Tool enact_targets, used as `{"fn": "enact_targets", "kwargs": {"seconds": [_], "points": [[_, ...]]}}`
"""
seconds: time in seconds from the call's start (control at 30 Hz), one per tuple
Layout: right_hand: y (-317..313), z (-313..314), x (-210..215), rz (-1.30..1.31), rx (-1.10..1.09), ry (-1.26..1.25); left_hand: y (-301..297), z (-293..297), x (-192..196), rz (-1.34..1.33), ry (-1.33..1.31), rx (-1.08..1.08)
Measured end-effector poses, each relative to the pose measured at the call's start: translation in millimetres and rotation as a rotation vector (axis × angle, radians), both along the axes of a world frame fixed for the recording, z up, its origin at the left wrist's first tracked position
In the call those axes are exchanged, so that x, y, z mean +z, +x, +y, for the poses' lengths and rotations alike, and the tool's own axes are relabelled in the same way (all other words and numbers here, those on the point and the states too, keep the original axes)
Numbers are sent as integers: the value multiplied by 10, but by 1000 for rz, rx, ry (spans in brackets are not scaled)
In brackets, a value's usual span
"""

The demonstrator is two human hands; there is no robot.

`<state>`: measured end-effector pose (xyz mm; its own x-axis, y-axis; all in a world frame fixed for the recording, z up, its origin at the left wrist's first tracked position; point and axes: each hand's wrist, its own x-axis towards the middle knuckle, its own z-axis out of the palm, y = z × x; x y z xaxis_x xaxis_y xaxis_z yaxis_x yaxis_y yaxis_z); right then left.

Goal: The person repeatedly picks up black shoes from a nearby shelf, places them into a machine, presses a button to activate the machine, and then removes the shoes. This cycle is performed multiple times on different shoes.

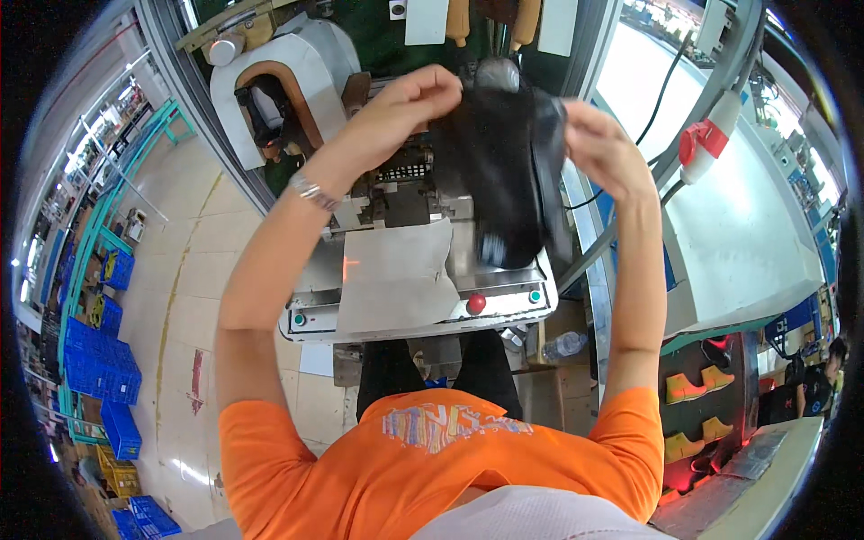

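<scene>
Two bare hands, one black leather-like piece between them, held up over a white-edged counter [508, 310].

Containers, left side: stacked blue crates [99, 355] beside a turquoise rack, contents too small to tell; smaller blue bins [117, 268] above, yellowish items inside; one yellow crate [117, 470] lower down, contents unclear. Right side: one dark shelf [688, 412] bearing yellow-orange shoes [686, 388]; one clear plastic bottle [564, 346], lying near the counter.

Left hand [416, 101]: arm extended forward and inward, metal-banded watch at the wrist, thumb and fingers pinched narrow on the piece's upper left edge. Right hand [601, 148]: forearm nearly upright in view, wrist bent inward, curled fingers gripping the upper right edge.

Black leather-like piece [495, 166]: blurred; long axis running away from the wearer, near end pointing toward the body and slightly right.

On the counter: one pale sheet [396, 274], just beside one red button [476, 303].
</scene>
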<state>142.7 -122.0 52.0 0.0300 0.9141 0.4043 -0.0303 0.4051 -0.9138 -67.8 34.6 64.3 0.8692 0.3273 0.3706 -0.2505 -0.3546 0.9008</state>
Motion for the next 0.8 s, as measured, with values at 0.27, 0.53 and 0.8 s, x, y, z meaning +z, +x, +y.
{"fn": "enact_targets", "kwargs": {"seconds": [0.27, 0.53, 0.8], "points": [[392, 989, -110, 428, -309, -13, 752, 473, -496, -207, -695, 319], [372, 748, -566, 446, -196, -171, 664, 110, -817, -40, -590, 409], [-391, 240, -1858, 1055, 312, -185, 200, -502, -1115, -304, 670, 776]]}}
